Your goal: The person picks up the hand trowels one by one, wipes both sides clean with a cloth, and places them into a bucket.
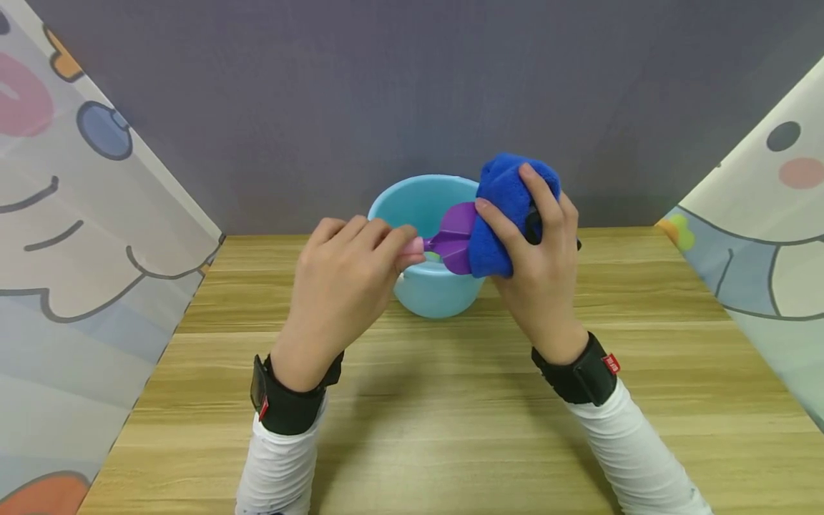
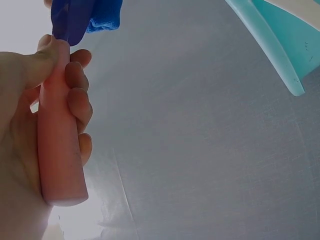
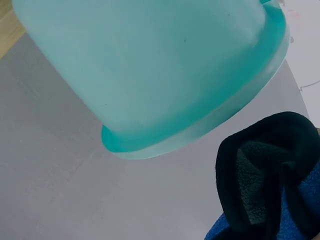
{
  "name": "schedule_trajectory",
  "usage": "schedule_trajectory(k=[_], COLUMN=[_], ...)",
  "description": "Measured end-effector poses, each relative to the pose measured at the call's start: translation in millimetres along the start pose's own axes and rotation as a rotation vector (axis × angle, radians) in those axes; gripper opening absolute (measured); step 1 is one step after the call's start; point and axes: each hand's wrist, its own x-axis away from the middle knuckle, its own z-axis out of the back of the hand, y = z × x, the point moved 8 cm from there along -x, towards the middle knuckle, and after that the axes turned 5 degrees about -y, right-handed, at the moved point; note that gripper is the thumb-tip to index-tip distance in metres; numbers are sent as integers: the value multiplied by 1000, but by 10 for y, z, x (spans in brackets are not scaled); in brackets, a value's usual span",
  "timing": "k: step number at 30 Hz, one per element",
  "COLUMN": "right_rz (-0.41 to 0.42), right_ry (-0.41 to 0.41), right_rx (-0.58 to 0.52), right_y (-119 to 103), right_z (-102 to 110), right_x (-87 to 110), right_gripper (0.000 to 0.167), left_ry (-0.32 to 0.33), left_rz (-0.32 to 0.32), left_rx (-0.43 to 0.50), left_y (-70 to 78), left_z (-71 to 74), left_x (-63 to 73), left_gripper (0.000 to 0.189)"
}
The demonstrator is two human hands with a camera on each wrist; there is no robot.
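My left hand [image 1: 344,268] grips the pink handle [image 2: 61,130] of a small purple shovel [image 1: 455,236], fingers wrapped round it in the left wrist view. My right hand [image 1: 543,261] holds a bunched blue plush cloth [image 1: 508,207] against the far part of the purple blade. Part of the blade is hidden under the cloth. Black trim and a dark lining show on the cloth [image 3: 295,215] in the right wrist view. Below both hands stands a light blue bucket [image 1: 438,295], with the shovel held across above its mouth. Something yellow-green is partly visible inside it.
The bucket stands upright near the back of a wood-grain table [image 1: 425,429]. Behind it rises a grey wall [image 1: 386,86]. Cartoon-printed panels [image 1: 58,229] slope along the left and right sides. Black bands [image 1: 292,404] circle both wrists.
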Motion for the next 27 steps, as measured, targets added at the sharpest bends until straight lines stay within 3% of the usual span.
schedule_trajectory(k=[27], right_rz=[-116], right_ry=[-41], right_rx=[-29], right_y=[159], right_z=[4], right_x=[-18], right_gripper=[46], left_ry=[7], left_rz=[14], left_rx=[-2], left_y=[-12], left_z=[18], left_x=[-3], left_gripper=[33])
